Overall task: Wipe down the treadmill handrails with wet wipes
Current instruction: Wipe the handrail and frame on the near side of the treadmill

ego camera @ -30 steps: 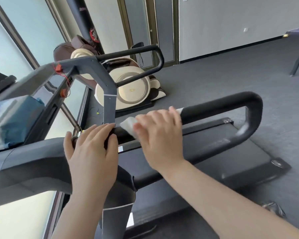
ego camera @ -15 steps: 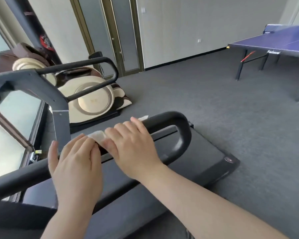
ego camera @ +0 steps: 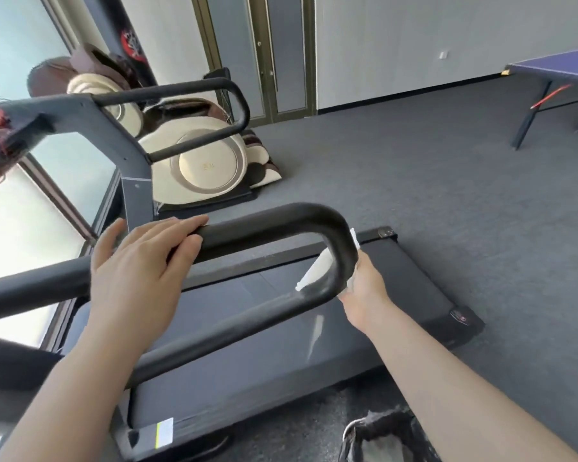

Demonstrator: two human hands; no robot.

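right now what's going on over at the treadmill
A person is wiping down the near handrail of a treadmill. The right hand holds a white wet wipe wrapped round the curved end of the rail, at the bend. The left hand rests on the straight top of the same rail, fingers laid over it. The far handrail is untouched at this moment. A black-lined bin sits on the floor by the treadmill.

Bright daylight is admitted through the window (ego camera: 30, 228) at left, where glare is seen; edges are bowed by wide-angle distortion, and slight motion blur is noted.
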